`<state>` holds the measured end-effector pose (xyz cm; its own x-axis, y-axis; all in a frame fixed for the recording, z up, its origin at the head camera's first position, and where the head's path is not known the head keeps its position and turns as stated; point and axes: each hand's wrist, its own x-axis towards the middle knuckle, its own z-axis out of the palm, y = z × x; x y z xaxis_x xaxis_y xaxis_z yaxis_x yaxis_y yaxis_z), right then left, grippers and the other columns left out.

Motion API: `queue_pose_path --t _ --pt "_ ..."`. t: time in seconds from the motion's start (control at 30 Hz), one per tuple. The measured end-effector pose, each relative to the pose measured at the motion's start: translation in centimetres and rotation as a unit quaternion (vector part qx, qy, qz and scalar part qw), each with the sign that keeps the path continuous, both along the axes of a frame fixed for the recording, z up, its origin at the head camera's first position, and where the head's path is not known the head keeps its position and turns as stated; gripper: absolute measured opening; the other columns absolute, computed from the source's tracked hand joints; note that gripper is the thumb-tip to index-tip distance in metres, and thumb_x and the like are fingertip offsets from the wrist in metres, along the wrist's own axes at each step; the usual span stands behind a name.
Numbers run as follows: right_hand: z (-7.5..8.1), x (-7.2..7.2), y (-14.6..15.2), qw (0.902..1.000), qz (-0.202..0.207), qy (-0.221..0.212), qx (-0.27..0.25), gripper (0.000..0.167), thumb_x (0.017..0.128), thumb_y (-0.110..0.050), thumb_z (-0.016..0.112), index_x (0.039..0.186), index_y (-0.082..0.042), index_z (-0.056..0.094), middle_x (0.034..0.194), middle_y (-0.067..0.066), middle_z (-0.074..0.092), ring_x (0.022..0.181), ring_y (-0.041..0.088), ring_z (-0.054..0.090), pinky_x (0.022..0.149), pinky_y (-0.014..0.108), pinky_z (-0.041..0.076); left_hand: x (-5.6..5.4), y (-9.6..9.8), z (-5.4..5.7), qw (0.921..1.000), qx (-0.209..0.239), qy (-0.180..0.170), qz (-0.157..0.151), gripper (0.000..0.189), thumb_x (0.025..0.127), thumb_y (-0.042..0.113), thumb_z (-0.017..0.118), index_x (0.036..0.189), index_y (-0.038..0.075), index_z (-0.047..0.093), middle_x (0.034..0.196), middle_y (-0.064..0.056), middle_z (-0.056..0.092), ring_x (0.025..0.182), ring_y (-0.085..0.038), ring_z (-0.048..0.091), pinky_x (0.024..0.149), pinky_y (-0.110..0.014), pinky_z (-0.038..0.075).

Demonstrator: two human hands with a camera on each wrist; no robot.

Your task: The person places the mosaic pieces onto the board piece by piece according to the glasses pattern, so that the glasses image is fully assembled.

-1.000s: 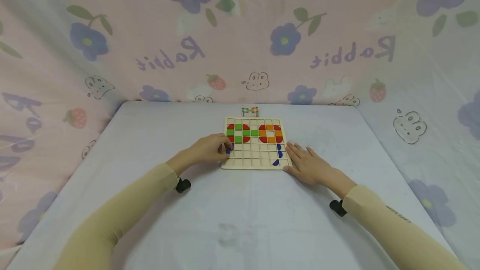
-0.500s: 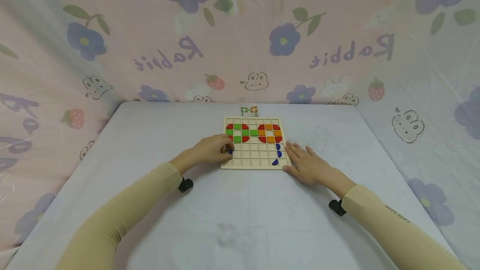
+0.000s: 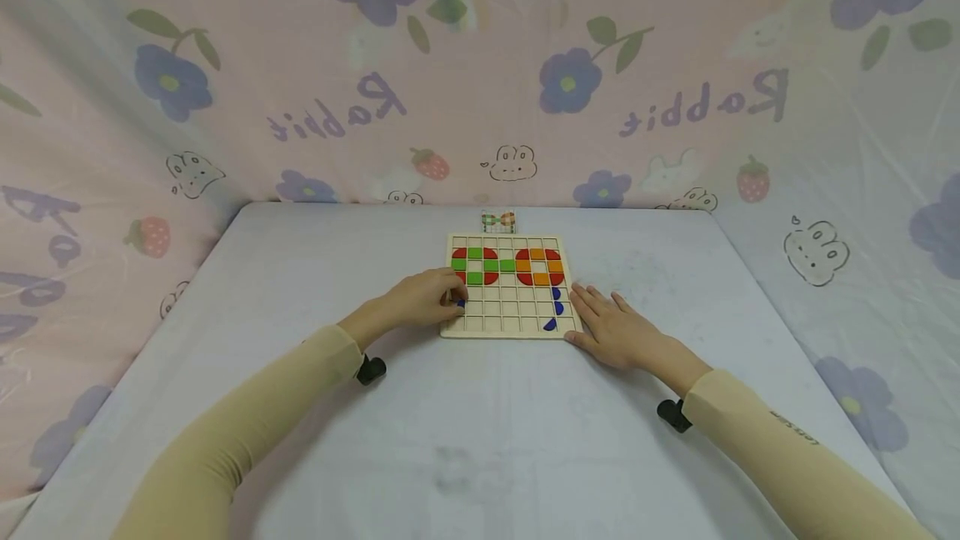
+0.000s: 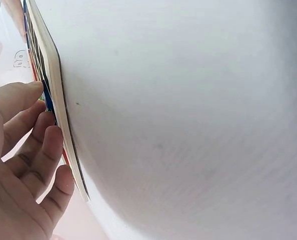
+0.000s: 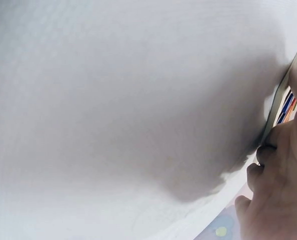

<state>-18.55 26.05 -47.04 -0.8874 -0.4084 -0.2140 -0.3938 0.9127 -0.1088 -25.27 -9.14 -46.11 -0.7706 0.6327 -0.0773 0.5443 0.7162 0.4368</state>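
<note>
My left hand [image 3: 423, 298] is over the left edge of a wooden grid board [image 3: 512, 323], thumb and fingertips pinching a small blue piece [image 4: 48, 97] at that edge. The fingers cover most of that piece, and how it sits in its cell is hidden. Along the board's right edge rests my right hand [image 3: 622, 330], fingers straight, with the thumb at the near corner. Several blue half-round pieces [image 3: 558, 307] lie on the right-hand cells. Red, green and orange pieces form two rings on the upper rows, joined by a green square [image 3: 507, 266].
A small pattern card [image 3: 498, 222] with a similar coloured design lies just behind the board. All of this is on a white-covered table [image 3: 480, 423]. A printed cloth [image 3: 480, 65] hangs behind the table and at its sides.
My left hand has shifted slightly right over the board's edge, hiding more of the blue there. The right hand stays in place. Little differs over the last half second.
</note>
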Motion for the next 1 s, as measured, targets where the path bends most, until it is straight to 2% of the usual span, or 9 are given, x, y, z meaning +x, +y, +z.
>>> queue_pose_path --t 0.23,0.43,0.57,0.7,0.87,1.0 --pt "0.8 0.2 -0.7 1.0 0.004 -0.007 -0.001 0.08 0.108 -0.051 0.047 0.163 0.002 0.022 0.171 0.02 0.017 0.157 0.042 0.017 0.124 0.065 0.012 0.4 -0.5 0.2 1.0 0.002 -0.002 0.003 0.025 0.098 0.028 0.075 0.118 0.013 0.073 0.106 0.004 0.062 0.088 -0.012 0.056 0.073 -0.028 0.05" --pt "0.7 0.1 -0.7 1.0 0.005 -0.007 -0.002 0.082 0.108 -0.053 0.046 0.163 0.003 0.022 0.171 0.022 0.017 0.156 0.044 0.016 0.123 0.066 0.011 1.3 -2.1 1.7 0.9997 0.022 0.012 0.002 0.028 0.098 0.024 0.073 0.123 0.012 0.073 0.11 0.003 0.065 0.09 -0.013 0.059 0.076 -0.029 0.052" --pt "1.0 0.1 -0.8 1.0 0.003 -0.009 -0.003 0.08 0.109 -0.049 0.048 0.163 0.003 0.022 0.171 0.021 0.017 0.157 0.043 0.016 0.124 0.065 0.011 2.4 -4.4 2.9 0.9995 0.025 0.022 0.0 0.027 0.099 0.022 0.072 0.124 0.011 0.073 0.115 0.0 0.068 0.093 -0.013 0.061 0.078 -0.03 0.053" --pt "1.2 0.2 -0.8 1.0 0.002 -0.009 -0.003 0.079 0.109 -0.047 0.049 0.162 0.004 0.023 0.17 0.022 0.017 0.156 0.044 0.016 0.123 0.066 0.012 3.9 -7.5 3.3 0.9996 0.018 0.02 -0.001 0.026 0.099 0.02 0.072 0.123 0.011 0.073 0.116 -0.001 0.069 0.093 -0.012 0.061 0.078 -0.032 0.052" --pt "1.1 0.2 -0.6 1.0 0.004 -0.007 -0.001 0.08 0.108 -0.049 0.048 0.162 0.005 0.023 0.17 0.023 0.018 0.156 0.044 0.016 0.123 0.066 0.012 5.8 -11.5 2.8 0.9999 0.005 0.015 0.004 0.022 0.099 0.019 0.073 0.119 0.013 0.073 0.114 0.004 0.067 0.092 -0.009 0.06 0.076 -0.032 0.052" --pt "0.8 0.2 -0.5 1.0 0.005 -0.004 -0.001 0.081 0.108 -0.051 0.047 0.162 0.004 0.022 0.17 0.023 0.018 0.156 0.044 0.017 0.123 0.066 0.012 7.3 -13.9 2.0 0.9997 -0.005 0.017 0.017 0.02 0.097 0.022 0.074 0.117 0.017 0.073 0.111 0.01 0.065 0.089 -0.006 0.059 0.072 -0.029 0.05"
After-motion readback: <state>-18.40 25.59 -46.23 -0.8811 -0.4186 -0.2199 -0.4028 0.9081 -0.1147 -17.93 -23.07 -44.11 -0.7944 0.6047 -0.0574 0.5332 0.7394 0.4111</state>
